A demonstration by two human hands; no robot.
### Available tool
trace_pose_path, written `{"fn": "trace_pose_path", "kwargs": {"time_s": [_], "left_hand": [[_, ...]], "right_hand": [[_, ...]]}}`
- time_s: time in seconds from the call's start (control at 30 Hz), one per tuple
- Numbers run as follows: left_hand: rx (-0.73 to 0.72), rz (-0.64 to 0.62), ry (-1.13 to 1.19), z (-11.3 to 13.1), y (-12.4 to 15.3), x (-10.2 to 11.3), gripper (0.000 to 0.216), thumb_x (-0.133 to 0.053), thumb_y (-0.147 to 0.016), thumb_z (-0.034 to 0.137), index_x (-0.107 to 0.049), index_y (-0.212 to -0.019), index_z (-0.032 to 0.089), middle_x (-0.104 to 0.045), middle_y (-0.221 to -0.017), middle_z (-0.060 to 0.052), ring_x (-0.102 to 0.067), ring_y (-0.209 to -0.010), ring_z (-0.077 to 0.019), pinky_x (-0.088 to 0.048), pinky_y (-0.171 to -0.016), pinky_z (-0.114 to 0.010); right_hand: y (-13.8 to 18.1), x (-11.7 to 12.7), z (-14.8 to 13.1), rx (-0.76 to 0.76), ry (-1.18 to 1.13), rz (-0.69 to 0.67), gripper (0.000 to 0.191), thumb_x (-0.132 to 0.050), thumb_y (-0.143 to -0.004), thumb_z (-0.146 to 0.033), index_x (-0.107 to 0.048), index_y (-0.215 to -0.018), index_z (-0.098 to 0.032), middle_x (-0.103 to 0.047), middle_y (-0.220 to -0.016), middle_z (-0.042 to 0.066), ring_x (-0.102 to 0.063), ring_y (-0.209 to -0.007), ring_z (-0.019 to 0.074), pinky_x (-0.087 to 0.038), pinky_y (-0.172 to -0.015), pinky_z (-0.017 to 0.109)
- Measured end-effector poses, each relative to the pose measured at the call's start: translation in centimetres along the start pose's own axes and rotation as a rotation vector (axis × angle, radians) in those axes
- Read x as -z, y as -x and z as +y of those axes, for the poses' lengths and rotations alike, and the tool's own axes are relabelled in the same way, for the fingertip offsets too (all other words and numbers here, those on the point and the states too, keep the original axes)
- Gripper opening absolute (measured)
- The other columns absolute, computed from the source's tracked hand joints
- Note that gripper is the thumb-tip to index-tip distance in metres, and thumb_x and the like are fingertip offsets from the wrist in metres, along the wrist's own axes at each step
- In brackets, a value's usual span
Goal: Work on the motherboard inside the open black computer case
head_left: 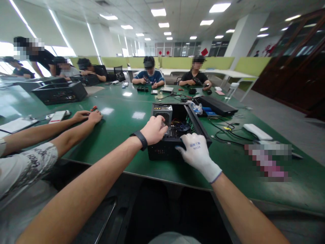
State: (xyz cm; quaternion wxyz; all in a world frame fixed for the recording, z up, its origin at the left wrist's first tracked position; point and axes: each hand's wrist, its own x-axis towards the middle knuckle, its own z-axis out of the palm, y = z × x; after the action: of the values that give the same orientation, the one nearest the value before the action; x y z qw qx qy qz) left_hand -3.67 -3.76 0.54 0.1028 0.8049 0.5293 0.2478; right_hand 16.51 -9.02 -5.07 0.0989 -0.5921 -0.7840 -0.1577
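1. I judge the step in hand to be work inside the open computer case (pixel 162 152), near its power supply (pixel 163 109); the exact operation is hidden from me.
2. The case sits on the green surface (pixel 122 139), straight ahead of me and close to the near edge, with its open side up and a round cooling fan (pixel 183 126) visible inside.
3. As I read it, the next move calls for a steady case and careful left fingertips, since loose wires (pixel 175 122) lie close by.
4. My left hand (pixel 154 129) reaches in from the lower left, forearm long and slanted, wristband (pixel 140 140) showing, fingers bent over the near rim beside the power supply. I cannot tell whether its grip holds anything.
5. My gloved right hand (pixel 194 149) comes from the lower right, palm down. Its grip clasps the near rim, thumb against the outer panel, fingers curled over the top.
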Motion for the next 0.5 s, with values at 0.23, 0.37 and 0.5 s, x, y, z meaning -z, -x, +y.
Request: {"fn": "trace_pose_path", "kwargs": {"time_s": [0.23, 0.37, 0.5], "left_hand": [[-0.106, -0.373, -0.380, 2.4, -1.5, -2.7, 0.038, -0.068, -0.078, 0.030, -0.068, -0.114, 0.017, -0.071, -0.102, -0.010, -0.065, -0.101, -0.0251, -0.051, -0.090, -0.033], [-0.046, -0.571, -0.531, 3.9, -2.6, -4.0, 0.035, -0.074, -0.072, 0.031, -0.074, -0.102, 0.015, -0.074, -0.104, -0.013, -0.068, -0.096, -0.0266, -0.054, -0.082, -0.032], [-0.063, -0.692, -0.655, 4.8, -2.8, -5.5, 0.047, -0.082, -0.061, 0.030, -0.075, -0.104, 0.011, -0.073, -0.107, -0.017, -0.069, -0.097, -0.0294, -0.056, -0.082, -0.032]], "right_hand": [[7.6, 3.1, -1.9, -0.003, -0.076, 0.015, 0.028, -0.064, -0.084, -0.045, -0.062, -0.097, -0.021, -0.061, -0.089, 0.007, -0.048, -0.084, 0.0243, -0.023, -0.073, 0.036], [10.5, 3.9, -2.4, 0.007, -0.139, 0.010, 0.025, -0.065, -0.083, -0.043, -0.062, -0.095, -0.021, -0.061, -0.086, 0.006, -0.047, -0.082, 0.0240, -0.023, -0.073, 0.036], [12.8, 4.3, -2.6, 0.020, -0.185, 0.009, 0.026, -0.068, -0.081, -0.041, -0.063, -0.098, -0.022, -0.061, -0.086, 0.005, -0.047, -0.081, 0.0233, -0.023, -0.073, 0.037]]}}
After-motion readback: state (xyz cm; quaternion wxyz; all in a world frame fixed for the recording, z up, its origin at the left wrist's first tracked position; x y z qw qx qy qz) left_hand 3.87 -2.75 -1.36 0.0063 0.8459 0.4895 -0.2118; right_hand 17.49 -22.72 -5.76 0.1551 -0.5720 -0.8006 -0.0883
